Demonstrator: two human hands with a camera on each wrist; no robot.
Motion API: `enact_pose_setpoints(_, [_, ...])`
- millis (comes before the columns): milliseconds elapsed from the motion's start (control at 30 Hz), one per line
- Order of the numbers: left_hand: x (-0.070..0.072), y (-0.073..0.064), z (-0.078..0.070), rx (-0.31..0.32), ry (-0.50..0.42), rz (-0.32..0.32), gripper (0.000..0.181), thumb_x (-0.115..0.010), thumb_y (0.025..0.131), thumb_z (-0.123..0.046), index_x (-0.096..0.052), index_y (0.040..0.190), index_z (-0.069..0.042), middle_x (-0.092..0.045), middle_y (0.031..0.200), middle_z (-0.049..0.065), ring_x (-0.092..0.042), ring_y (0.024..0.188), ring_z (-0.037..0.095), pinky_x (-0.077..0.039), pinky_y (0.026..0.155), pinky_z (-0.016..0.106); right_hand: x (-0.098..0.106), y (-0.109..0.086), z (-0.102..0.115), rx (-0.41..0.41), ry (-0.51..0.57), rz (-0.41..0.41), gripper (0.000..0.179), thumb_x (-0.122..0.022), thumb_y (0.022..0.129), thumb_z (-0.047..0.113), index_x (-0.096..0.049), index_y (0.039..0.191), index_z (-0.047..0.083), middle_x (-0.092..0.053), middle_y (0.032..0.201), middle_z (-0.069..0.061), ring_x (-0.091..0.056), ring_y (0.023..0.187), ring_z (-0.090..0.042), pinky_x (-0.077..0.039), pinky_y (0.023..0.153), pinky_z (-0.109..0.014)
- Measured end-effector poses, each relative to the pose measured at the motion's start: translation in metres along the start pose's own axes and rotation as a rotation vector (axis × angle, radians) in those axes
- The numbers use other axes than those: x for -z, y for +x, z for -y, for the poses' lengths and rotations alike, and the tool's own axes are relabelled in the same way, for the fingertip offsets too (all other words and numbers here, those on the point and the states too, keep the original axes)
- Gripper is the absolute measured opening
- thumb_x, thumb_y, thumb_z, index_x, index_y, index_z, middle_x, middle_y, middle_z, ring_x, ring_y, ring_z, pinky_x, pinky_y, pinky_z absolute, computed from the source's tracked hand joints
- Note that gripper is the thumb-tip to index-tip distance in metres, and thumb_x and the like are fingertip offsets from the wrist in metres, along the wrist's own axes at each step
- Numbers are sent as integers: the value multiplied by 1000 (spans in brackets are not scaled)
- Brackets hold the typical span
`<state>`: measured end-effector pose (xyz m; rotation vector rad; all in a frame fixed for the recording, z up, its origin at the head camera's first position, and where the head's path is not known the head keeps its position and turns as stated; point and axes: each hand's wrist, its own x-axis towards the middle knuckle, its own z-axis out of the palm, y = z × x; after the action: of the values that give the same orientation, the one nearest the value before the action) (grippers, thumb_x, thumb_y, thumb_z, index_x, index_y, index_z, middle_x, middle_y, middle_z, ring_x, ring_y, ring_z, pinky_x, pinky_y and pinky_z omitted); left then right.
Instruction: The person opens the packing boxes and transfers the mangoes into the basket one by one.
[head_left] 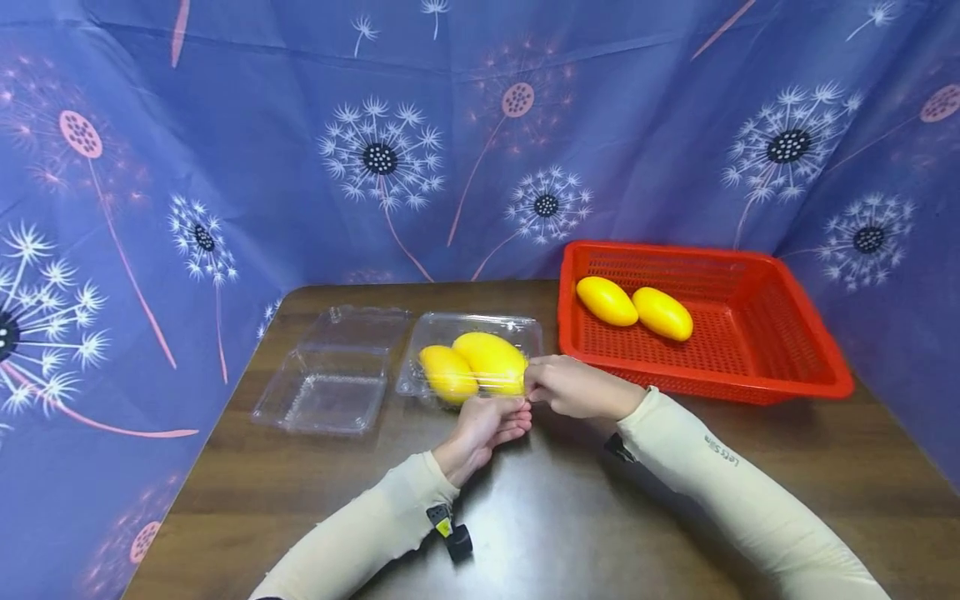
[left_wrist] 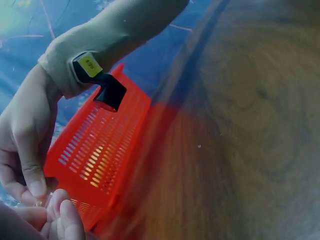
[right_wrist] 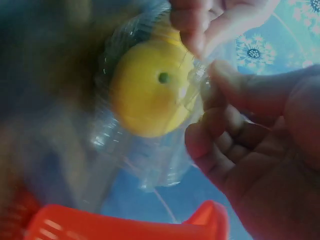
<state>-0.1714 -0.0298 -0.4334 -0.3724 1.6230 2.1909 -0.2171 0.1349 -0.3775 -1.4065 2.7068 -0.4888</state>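
A clear plastic clamshell box (head_left: 530, 332), its lid down, holds two yellow mangoes (head_left: 491, 362) side by side. At its front right corner both hands meet. My left hand (head_left: 487, 423) pinches the front rim there between thumb and fingers. The right hand (head_left: 566, 386) grips the same corner from the right, thumb and forefinger close to the left fingertips. In the right wrist view the end of one mango (right_wrist: 145, 100) shows through the plastic, with the right hand (right_wrist: 260, 130) and left hand (right_wrist: 225, 20) holding the edge.
A second clear clamshell box (head_left: 330, 392) lies opened flat on the left of the wooden table (head_left: 562, 517). At the back right stands a red perforated basket (head_left: 750, 375) with two more mangoes (head_left: 633, 308). A blue dandelion-print cloth (head_left: 450, 167) hangs behind the table.
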Motion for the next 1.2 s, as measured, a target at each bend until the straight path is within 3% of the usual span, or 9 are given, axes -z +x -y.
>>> enact_pose_setpoints(167, [2,0,4,28,-77,13,27,-59,92,-7,-64,111,12,-70,70,0,-67,62,7,-57,61,19,-11,-8,0,10,31,-145,14,-71,81,-4,-72,85,10,-63,80,3,-59,75,-11,-54,74,-27])
enact_pose_setpoints(333, [1,0,6,27,-92,-4,28,-59,94,-11,-63,112,11,-70,76,1,-67,64,8,-57,63,19,-22,-16,6,-3,-7,-284,15,-73,79,-3,-74,88,8,-64,83,1,-61,78,-13,-56,75,-29])
enact_pose_setpoints(533, [0,-3,9,25,-87,-22,28,-59,94,-12,-64,111,9,-69,72,0,-66,62,7,-56,61,18,-34,-22,7,-10,-60,-355,14,-78,79,6,-73,93,9,-61,88,2,-58,82,-12,-54,76,-29])
enact_pose_setpoints(733, [0,-5,12,18,-84,-20,30,-59,93,-12,-64,113,10,-68,70,-1,-66,62,7,-56,61,17,-45,-25,4,18,-121,-419,13,-79,80,11,-72,91,14,-55,86,3,-54,77,-10,-51,67,-24])
enact_pose_setpoints(1033, [0,-4,16,-7,-77,-21,31,-60,92,-10,-63,114,11,-68,69,-2,-66,61,6,-56,60,17,-46,-23,6,-37,-337,-380,13,-77,81,18,-67,89,17,-54,78,1,-53,70,-15,-48,54,-26])
enact_pose_setpoints(1200, [0,-3,16,-7,-83,-23,30,-58,92,-9,-63,114,11,-69,74,2,-66,63,8,-56,62,19,-46,-21,8,9,-446,-325,15,-72,81,9,-62,90,16,-57,80,-2,-55,70,-17,-48,52,-27])
